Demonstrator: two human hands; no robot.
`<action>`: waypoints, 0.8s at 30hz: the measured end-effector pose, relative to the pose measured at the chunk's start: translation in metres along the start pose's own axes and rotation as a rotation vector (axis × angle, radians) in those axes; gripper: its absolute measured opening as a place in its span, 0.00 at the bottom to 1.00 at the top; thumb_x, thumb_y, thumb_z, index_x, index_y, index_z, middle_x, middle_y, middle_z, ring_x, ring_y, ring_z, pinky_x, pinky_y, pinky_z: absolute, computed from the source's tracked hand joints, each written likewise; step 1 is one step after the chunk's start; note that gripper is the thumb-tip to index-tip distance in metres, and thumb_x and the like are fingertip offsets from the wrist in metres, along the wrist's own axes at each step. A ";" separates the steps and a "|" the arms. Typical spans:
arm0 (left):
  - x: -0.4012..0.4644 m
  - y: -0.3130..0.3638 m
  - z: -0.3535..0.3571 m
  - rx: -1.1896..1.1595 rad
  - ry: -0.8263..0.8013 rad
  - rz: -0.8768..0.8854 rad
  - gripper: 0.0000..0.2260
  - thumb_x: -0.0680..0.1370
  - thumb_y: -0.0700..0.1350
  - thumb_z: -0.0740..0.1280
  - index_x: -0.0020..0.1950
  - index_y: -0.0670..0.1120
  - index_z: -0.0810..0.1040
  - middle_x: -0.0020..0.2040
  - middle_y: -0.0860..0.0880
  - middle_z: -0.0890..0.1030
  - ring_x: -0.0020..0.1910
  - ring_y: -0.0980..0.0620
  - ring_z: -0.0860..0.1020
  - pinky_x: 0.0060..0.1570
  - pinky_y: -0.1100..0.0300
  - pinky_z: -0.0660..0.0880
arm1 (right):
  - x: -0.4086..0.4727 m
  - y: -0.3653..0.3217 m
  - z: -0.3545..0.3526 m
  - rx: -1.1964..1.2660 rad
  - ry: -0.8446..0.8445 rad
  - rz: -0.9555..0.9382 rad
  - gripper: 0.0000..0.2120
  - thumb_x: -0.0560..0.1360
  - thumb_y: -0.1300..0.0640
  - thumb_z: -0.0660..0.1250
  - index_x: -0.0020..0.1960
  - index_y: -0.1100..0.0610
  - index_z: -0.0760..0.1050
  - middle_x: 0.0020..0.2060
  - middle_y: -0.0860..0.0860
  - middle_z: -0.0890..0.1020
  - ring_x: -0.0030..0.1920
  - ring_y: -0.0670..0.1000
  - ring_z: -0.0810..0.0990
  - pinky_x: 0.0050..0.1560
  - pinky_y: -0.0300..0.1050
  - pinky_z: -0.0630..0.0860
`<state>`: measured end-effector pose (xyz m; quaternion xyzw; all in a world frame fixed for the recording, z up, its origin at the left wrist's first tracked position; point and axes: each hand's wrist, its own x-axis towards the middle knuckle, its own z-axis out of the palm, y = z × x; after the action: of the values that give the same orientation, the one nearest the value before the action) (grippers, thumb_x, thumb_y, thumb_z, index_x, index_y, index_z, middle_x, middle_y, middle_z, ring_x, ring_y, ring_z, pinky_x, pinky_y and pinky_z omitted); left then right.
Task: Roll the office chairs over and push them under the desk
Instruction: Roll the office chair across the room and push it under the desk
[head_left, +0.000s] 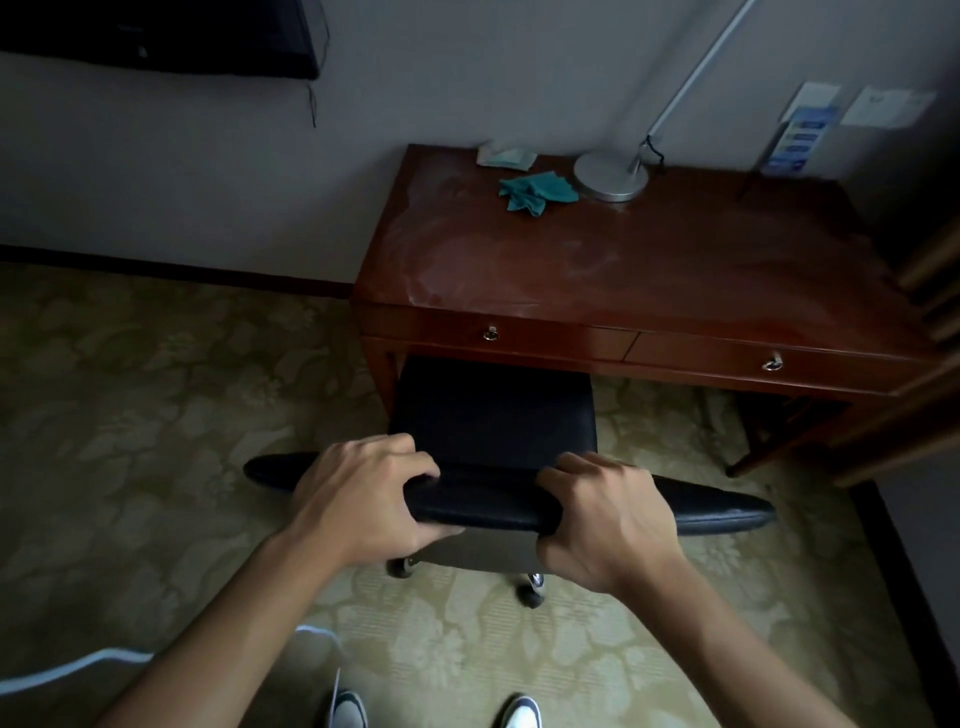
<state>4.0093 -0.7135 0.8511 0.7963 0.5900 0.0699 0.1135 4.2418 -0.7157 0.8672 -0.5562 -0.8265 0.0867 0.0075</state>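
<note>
A black office chair (493, 410) stands in front of me, its seat partly under the left half of the red-brown wooden desk (649, 270). The top of the chair's backrest runs across the frame. My left hand (358, 493) and my right hand (608, 519) both grip that top edge, fingers curled over it, close together near its middle. Two of the chair's castors (532, 590) show below the backrest on the patterned carpet. The front of the seat is hidden under the desk's drawer rail.
On the desk lie a teal cloth (535, 192), a round lamp base (610, 176) and a tissue packet (506, 156). A wall runs behind the desk, wooden furniture stands at the right, and my shoes (519, 714) are on the open carpet at the left.
</note>
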 end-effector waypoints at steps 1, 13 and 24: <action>0.003 0.003 0.002 -0.002 0.012 -0.014 0.27 0.62 0.76 0.63 0.47 0.58 0.84 0.38 0.62 0.72 0.40 0.58 0.77 0.36 0.61 0.70 | 0.002 0.005 -0.001 0.002 -0.008 -0.010 0.13 0.55 0.46 0.58 0.33 0.50 0.77 0.26 0.47 0.74 0.26 0.51 0.74 0.28 0.37 0.55; 0.061 0.022 -0.004 -0.014 -0.015 -0.132 0.25 0.62 0.73 0.69 0.47 0.57 0.84 0.39 0.61 0.77 0.41 0.58 0.78 0.39 0.58 0.75 | 0.047 0.055 -0.009 -0.038 0.071 -0.153 0.09 0.54 0.50 0.63 0.31 0.54 0.76 0.26 0.48 0.76 0.25 0.53 0.75 0.27 0.38 0.61; 0.117 -0.001 -0.008 -0.002 0.007 -0.138 0.23 0.60 0.74 0.69 0.43 0.58 0.83 0.38 0.62 0.76 0.40 0.60 0.77 0.37 0.61 0.71 | 0.105 0.075 -0.015 -0.065 0.116 -0.154 0.11 0.52 0.49 0.65 0.31 0.54 0.76 0.26 0.49 0.76 0.26 0.55 0.76 0.28 0.38 0.60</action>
<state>4.0409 -0.6002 0.8564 0.7533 0.6439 0.0651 0.1170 4.2718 -0.5894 0.8620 -0.4949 -0.8674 0.0268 0.0441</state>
